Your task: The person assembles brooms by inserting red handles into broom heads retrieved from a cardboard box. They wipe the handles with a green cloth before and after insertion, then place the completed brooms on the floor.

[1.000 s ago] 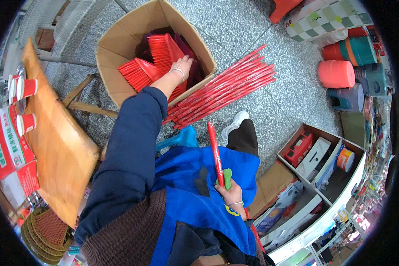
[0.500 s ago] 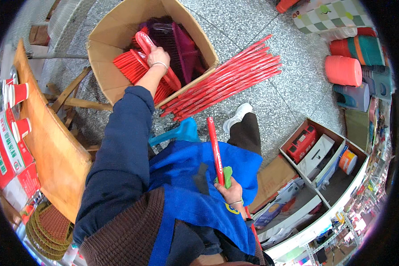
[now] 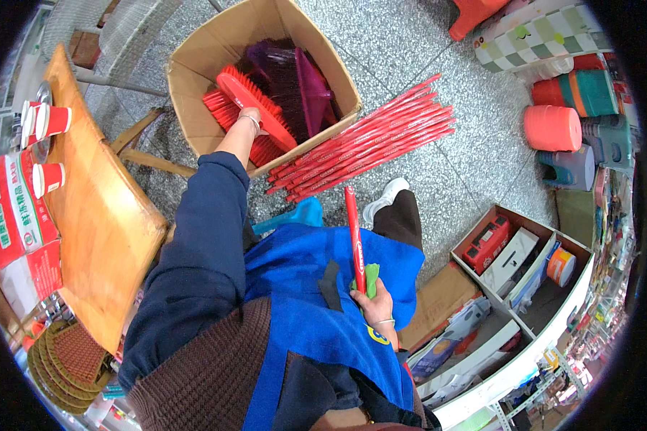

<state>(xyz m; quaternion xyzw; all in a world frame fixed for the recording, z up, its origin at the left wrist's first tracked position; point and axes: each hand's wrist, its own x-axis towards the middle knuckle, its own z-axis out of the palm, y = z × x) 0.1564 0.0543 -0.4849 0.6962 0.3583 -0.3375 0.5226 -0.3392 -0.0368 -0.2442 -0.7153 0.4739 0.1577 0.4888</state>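
Note:
My left hand (image 3: 249, 122) reaches into a cardboard box (image 3: 194, 133) and is closed on a red broom head (image 3: 257, 108), which lies slanted with bristles showing along its upper side. More red bristles (image 3: 226, 108) show beside and below it. Deeper in the box are purple broom heads (image 3: 313, 93), partly under clear wrap. In front of my blue apron, my right hand (image 3: 374, 300) grips a red broom handle (image 3: 356, 237) held nearly upright, with a green cloth (image 3: 371, 279) between palm and handle. The handle's lower end is hidden behind my hand and arm.
A pile of red handles (image 3: 370, 140) lies on the speckled floor against the box. A wooden table (image 3: 101, 230) with paper cups (image 3: 49, 179) stands at left. At right are a divided bin (image 3: 532, 334) and stacked stools (image 3: 552, 129). A blue plastic piece (image 3: 305, 213) is by my legs.
The broom head in my left hand has turned, so bristles now show where its smooth red back was. My right hand still holds the handle and cloth. The whole view has shifted slightly.

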